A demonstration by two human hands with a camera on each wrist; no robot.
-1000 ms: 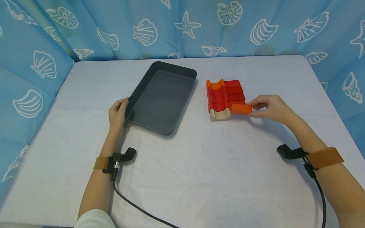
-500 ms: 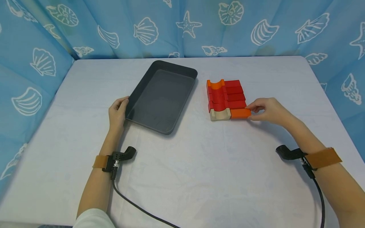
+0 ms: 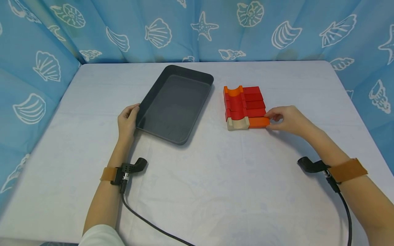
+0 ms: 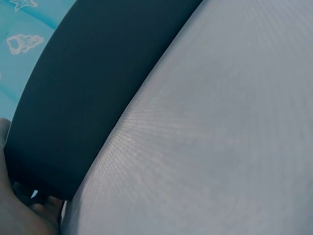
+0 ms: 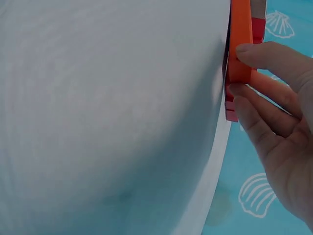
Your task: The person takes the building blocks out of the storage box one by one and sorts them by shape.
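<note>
My right hand (image 3: pixel 287 119) pinches the right end of an orange block (image 3: pixel 258 122) between thumb and fingers. That block lies at the front of a cluster of blocks, its left end against a beige grooved block (image 3: pixel 238 123). Behind it sit several flat red blocks (image 3: pixel 254 104); to their left runs a row of red grooved blocks (image 3: pixel 236 104) with an orange grooved block (image 3: pixel 233 92) at the back. In the right wrist view, the thumb presses the orange block's (image 5: pixel 240 29) near side. My left hand (image 3: pixel 127 122) grips the left rim of a dark grey tray (image 3: pixel 172 106).
A white cloth (image 3: pixel 209 191) covers the table. Blue shell-print curtains (image 3: pixel 191 30) hang along its back and sides. Each wrist wears a strapped camera, and black cables (image 3: pixel 154 227) trail from them toward the front edge.
My right hand has brought the orange block down and toward the front, from overlapping the red blocks to lying flush beside the beige one. The left hand and tray stay put.
</note>
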